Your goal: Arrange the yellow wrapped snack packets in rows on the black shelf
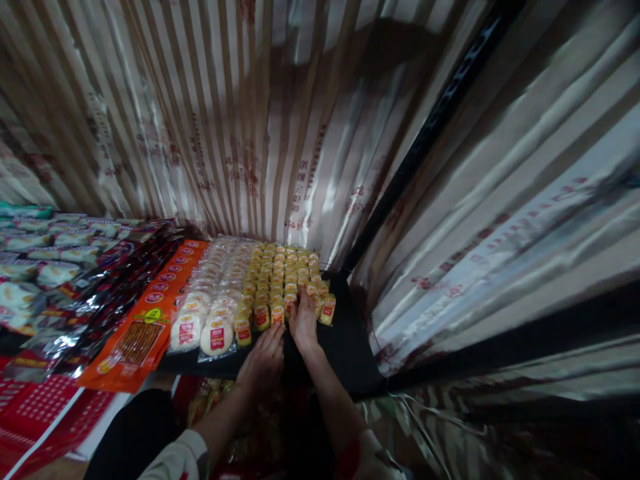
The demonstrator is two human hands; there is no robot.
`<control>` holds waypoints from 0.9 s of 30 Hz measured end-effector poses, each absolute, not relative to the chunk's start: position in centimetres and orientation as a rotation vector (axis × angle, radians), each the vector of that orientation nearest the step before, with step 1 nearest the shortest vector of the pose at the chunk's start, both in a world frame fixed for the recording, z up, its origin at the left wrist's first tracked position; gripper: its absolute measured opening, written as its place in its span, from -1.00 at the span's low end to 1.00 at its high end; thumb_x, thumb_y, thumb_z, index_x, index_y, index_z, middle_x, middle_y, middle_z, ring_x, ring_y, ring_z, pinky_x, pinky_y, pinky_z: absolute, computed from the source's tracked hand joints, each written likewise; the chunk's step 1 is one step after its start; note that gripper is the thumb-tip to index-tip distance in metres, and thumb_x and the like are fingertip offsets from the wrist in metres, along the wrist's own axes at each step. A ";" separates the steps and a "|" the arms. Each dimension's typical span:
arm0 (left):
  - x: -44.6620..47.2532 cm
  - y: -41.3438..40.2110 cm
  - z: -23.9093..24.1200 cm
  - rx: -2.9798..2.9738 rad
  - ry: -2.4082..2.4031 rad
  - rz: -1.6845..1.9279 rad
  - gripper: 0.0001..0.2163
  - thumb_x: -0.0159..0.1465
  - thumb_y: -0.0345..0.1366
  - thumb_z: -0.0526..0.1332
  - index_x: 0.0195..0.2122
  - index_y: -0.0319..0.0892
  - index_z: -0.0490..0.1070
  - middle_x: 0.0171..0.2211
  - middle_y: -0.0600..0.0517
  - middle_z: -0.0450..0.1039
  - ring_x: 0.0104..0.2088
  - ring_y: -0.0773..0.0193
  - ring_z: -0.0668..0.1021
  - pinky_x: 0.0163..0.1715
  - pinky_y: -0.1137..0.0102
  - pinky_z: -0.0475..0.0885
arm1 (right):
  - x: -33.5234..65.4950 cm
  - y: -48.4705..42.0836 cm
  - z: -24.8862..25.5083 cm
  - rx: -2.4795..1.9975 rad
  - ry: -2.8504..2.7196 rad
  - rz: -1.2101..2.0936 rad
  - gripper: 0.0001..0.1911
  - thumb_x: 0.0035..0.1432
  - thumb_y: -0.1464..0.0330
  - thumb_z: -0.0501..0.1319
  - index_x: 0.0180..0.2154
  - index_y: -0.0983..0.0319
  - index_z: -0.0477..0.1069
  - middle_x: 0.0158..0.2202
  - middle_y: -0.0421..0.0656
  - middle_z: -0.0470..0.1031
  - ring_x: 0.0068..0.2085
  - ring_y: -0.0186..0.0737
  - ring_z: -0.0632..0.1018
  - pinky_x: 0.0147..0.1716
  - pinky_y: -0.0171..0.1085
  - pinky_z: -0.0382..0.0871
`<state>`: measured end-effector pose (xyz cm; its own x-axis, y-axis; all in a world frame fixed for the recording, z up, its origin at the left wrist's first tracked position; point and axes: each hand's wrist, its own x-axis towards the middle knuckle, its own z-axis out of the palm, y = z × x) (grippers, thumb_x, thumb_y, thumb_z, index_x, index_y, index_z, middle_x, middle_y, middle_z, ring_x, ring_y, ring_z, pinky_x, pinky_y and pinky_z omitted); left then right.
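Small yellow snack packets (277, 273) with red labels stand in tight rows on a black shelf (345, 353). My left hand (264, 358) is at the front of these rows, its fingers stretched forward and the tips against the lower edge of a front packet. Among the right-hand rows, my right hand (303, 322) reaches in with its fingers bent round a yellow packet that it mostly hides. A front packet (327, 310) at the right end sits slightly askew beside that hand. Round white packaged cakes (217, 333) lie in two rows to the left.
An orange snack bag (143, 327), dark shiny packets (117, 280) and white packets (60, 253) continue leftward. Striped plastic sheeting (200, 120) hangs behind. A black post (420, 147) slants at the right. Under the shelf are more yellow packets (250, 433), partly hidden by my arms.
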<state>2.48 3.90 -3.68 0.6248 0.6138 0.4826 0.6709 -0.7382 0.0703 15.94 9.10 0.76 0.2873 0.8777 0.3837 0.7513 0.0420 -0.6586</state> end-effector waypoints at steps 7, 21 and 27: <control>2.3 3.7 -3.1 -2.760 -1.047 -0.723 -0.61 0.17 -0.48 -0.06 -0.01 -0.29 0.35 0.13 -0.14 0.26 0.15 0.12 0.28 0.03 0.21 0.27 | 16.5 7.6 1.0 -1.665 -1.525 0.209 -0.48 0.16 0.46 -0.10 0.17 0.33 0.08 0.14 0.07 0.20 0.17 -0.10 0.22 0.11 -0.04 0.17; 5.3 4.4 -4.6 -2.609 -1.223 -0.947 -0.58 0.12 -0.45 -0.04 -0.01 -0.31 0.37 0.05 -0.19 0.35 0.07 0.04 0.37 -0.03 0.14 0.36 | 17.2 6.7 0.0 -1.618 -1.514 0.333 -0.55 0.15 0.46 -0.11 0.02 0.34 0.33 -0.02 0.06 0.43 0.00 -0.10 0.45 0.02 -0.07 0.31; 5.9 5.4 -4.5 -2.678 -1.036 -0.974 -0.54 0.23 -0.41 -0.09 0.16 -0.35 0.15 0.12 -0.23 0.26 0.16 0.05 0.27 0.06 0.14 0.30 | 17.0 6.9 0.3 -1.633 -1.398 0.400 -0.53 0.19 0.37 -0.10 0.10 0.35 0.24 0.08 0.06 0.34 0.10 -0.10 0.36 0.11 -0.06 0.20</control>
